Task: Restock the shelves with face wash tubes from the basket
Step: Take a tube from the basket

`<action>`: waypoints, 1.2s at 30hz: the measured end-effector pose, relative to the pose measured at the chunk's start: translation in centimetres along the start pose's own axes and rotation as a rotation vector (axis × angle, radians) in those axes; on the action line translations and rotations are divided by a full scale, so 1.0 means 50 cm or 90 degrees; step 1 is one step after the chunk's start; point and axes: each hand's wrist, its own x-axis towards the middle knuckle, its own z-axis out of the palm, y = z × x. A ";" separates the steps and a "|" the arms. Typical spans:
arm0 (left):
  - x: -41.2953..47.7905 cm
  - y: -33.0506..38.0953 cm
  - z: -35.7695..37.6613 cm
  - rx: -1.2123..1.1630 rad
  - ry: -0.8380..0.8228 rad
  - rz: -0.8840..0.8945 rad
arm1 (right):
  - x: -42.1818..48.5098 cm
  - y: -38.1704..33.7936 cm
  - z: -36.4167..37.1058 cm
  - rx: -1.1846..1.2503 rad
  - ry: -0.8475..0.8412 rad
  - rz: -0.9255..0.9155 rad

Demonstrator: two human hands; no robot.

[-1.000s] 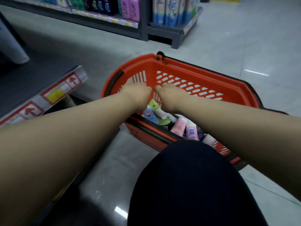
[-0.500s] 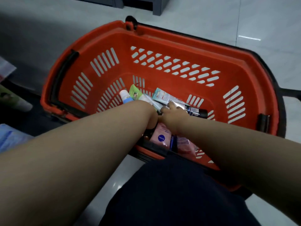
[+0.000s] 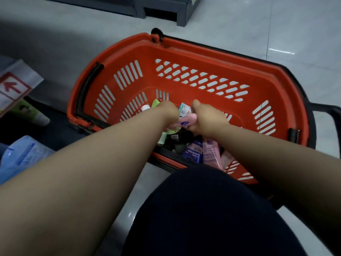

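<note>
While both forearms stretch over the red basket [image 3: 203,52], the left hand [image 3: 166,111] and right hand [image 3: 206,119] curl around one pink tube [image 3: 184,121] between them, just above other tubes [image 3: 210,154] lying inside.

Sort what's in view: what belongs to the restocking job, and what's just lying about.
Job: red basket; held pink tube, gripped by left hand and right hand; loose tubes in the basket.
Lying about: blue plastic pack; arrow label.
</note>
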 end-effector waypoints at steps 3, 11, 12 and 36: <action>-0.034 -0.011 -0.037 -0.463 0.009 -0.058 | -0.009 -0.018 -0.029 0.105 0.041 0.036; -0.137 -0.044 -0.069 -0.484 -0.018 0.141 | -0.038 -0.159 -0.141 0.462 -0.030 0.030; -0.151 -0.049 -0.078 -0.485 0.010 0.159 | -0.051 -0.180 -0.159 0.440 -0.076 0.001; -0.457 -0.485 -0.403 -0.574 0.703 0.115 | -0.117 -0.821 -0.174 0.502 0.077 -0.326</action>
